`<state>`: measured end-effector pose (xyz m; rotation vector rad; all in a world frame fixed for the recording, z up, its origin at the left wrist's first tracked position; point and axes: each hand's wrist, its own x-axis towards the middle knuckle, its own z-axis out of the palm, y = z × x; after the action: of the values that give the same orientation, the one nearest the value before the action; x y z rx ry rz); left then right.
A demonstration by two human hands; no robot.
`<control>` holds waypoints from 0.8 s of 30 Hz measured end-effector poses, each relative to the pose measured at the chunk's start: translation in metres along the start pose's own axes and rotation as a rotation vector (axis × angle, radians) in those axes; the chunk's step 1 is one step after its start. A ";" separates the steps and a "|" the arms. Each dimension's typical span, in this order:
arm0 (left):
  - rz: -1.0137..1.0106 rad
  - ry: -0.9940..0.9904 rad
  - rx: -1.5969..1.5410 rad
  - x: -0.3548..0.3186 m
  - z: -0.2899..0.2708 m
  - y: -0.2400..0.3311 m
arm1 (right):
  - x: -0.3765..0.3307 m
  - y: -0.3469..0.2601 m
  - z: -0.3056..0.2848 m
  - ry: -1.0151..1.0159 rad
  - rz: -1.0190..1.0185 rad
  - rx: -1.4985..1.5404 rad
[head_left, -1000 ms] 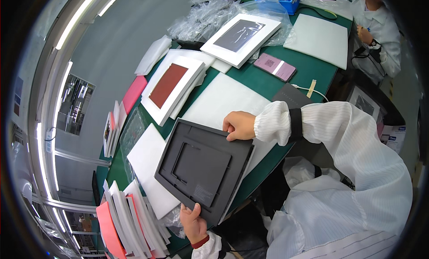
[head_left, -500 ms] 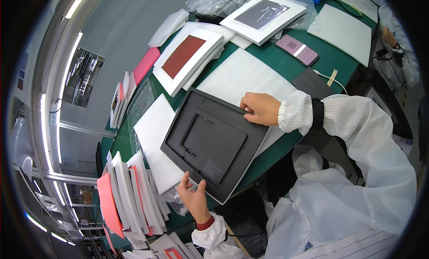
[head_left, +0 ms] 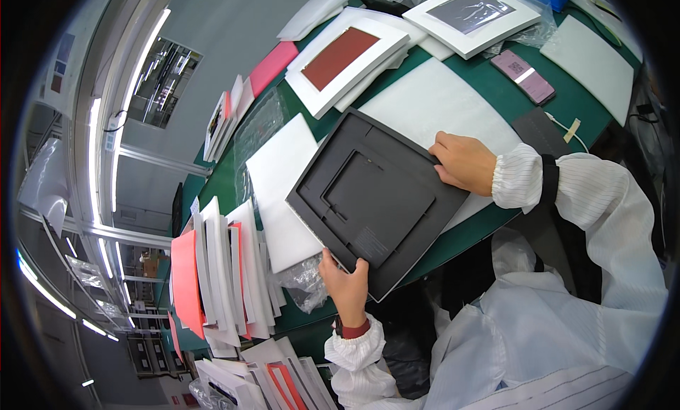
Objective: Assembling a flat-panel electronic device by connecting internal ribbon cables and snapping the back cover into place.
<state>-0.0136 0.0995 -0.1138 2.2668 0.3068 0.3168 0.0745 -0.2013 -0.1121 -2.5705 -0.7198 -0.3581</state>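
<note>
A black picture frame [head_left: 382,205] lies tilted in front of me with its back side up; a flat rectangular stand is recessed in its middle. At its upper right edge, my right hand [head_left: 464,162] is closed on the rim, with fingertips on the top face. My left hand [head_left: 346,286] grips the lower left edge, thumb over the rim and the other fingers along the side. White foam sheets [head_left: 443,98] lie under and beyond the frame, and another white foam sheet [head_left: 280,190] is to its left.
White frames with a red-brown panel [head_left: 340,58] and a grey panel [head_left: 471,12] lie at the back of the green table [head_left: 230,173]. A phone [head_left: 523,77] is at the right. Stacks of white and pink sheets [head_left: 219,268] stand at the left, beside crumpled clear plastic [head_left: 304,282].
My left hand has closed onto the frame's lower left edge, where its fingers were spread before. The whole scene has shifted right in the picture; my right hand keeps its hold.
</note>
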 end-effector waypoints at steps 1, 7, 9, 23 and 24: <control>0.017 -0.001 0.063 -0.001 0.000 0.006 | 0.000 -0.001 0.000 -0.014 0.021 -0.006; 0.037 -0.004 0.114 -0.007 -0.001 0.009 | 0.001 -0.002 0.001 0.060 -0.068 -0.065; 0.048 -0.017 0.087 -0.002 -0.002 0.000 | 0.004 -0.003 0.004 0.085 -0.046 -0.043; -0.446 -0.280 -0.690 0.034 -0.041 0.021 | 0.005 -0.013 0.011 -0.074 -0.045 -0.281; -0.460 -0.281 -0.747 0.035 -0.044 0.023 | 0.006 -0.012 0.011 -0.062 -0.041 -0.288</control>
<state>0.0083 0.1263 -0.0638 1.4277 0.4584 -0.1223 0.0743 -0.1848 -0.1153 -2.8518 -0.7948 -0.4236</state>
